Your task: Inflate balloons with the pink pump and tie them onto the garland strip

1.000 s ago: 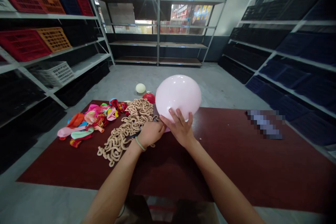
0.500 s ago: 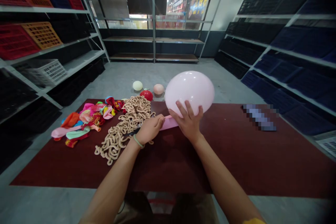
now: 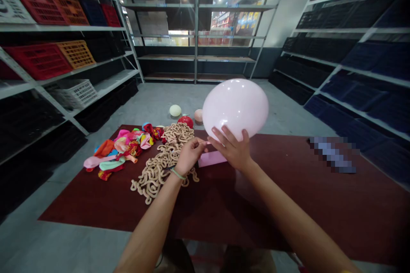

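A large, inflated pale pink balloon (image 3: 235, 108) is above the far middle of the table. My left hand (image 3: 191, 153), with a green band at its wrist, is closed in a pinch on the balloon's neck. My right hand (image 3: 235, 149) cups the balloon's near lower side, fingers spread against it. Below the hands a pink, straight-edged object (image 3: 212, 159) lies on the table; its kind is unclear and its left end is hidden. Beside my left hand spreads a heap of tan, curled, rope-like pieces (image 3: 160, 166).
Uninflated balloons in many colours (image 3: 120, 149) lie at the table's (image 3: 128, 211) left. Pale green (image 3: 175, 110), red (image 3: 185, 122) and peach (image 3: 198, 115) balloons show near the far edge. A blurred-out object (image 3: 333, 153) lies at right. Shelves with crates (image 3: 38, 57) flank both sides.
The view has tilted up and turned slightly left. My left fingers have shifted into a pinch at the balloon's neck, and the pink object below shows apart from them.
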The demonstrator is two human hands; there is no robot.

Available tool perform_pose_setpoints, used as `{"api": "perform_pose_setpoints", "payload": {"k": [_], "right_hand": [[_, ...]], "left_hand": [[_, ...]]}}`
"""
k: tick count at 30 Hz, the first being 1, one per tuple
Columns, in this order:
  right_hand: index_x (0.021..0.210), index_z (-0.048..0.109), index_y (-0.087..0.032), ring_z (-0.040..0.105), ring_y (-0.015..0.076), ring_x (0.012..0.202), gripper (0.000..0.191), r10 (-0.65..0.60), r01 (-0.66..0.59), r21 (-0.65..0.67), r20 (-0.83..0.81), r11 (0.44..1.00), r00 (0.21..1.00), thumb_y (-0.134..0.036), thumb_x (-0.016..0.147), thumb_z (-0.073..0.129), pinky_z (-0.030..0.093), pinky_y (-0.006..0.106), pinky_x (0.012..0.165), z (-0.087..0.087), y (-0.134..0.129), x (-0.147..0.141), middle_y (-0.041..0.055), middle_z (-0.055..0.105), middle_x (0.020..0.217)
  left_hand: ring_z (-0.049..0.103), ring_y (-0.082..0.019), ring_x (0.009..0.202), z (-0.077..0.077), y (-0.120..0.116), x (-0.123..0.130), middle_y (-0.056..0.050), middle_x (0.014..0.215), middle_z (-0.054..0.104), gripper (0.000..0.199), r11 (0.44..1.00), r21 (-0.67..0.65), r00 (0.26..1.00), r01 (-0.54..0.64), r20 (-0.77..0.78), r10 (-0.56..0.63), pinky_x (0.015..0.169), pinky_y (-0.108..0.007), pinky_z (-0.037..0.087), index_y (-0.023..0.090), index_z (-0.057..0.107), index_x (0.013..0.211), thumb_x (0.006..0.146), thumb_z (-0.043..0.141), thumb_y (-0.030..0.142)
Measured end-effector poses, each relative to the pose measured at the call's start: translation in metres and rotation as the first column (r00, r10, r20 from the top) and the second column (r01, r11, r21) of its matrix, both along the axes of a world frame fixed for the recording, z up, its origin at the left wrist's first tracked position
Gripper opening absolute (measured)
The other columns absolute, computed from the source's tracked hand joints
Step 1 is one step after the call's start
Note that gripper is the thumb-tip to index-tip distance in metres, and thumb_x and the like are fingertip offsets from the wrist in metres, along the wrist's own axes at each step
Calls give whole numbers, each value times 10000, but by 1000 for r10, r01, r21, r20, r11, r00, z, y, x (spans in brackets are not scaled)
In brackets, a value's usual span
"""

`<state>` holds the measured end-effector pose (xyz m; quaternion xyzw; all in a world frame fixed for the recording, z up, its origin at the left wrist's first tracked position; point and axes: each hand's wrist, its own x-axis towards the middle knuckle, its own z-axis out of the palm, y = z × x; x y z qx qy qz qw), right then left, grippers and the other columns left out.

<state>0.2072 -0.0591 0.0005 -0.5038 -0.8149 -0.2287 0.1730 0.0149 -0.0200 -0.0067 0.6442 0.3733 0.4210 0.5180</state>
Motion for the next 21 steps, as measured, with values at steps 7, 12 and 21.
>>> {"api": "perform_pose_setpoints", "payload": {"k": [7, 12, 21], "right_hand": [[1446, 410, -406, 335, 258, 1416, 556, 195, -192, -61, 52, 979, 979, -162, 954, 499, 253, 516, 1163, 41, 39, -38, -16, 425, 1516], [1042, 705, -251, 604, 239, 1093, 236, -46, 29, -410, -31, 912, 998, -337, 965, 499, 451, 388, 933, 23, 54, -47, 60, 696, 1115], [793, 725, -199, 620, 146, 667, 141, -258, 176, -614, -46, 769, 965, -330, 825, 686, 435, 256, 636, -18, 76, -60, 47, 708, 763]], "left_hand": [[502, -111, 538, -7, 30, -35, -14, 707, 648, 247, 922, 24, 918, -387, 103, 383, 525, -223, 385, 173, 615, 825, 857, 585, 416], [589, -153, 643, -18, 46, -54, -28, 735, 669, 220, 844, 58, 846, -533, 41, 532, 590, -242, 438, 185, 618, 815, 860, 580, 397], [597, -121, 580, -24, 48, -46, -40, 806, 712, 270, 903, -124, 892, -413, 148, 428, 573, -239, 478, 169, 622, 848, 826, 622, 438]]}}
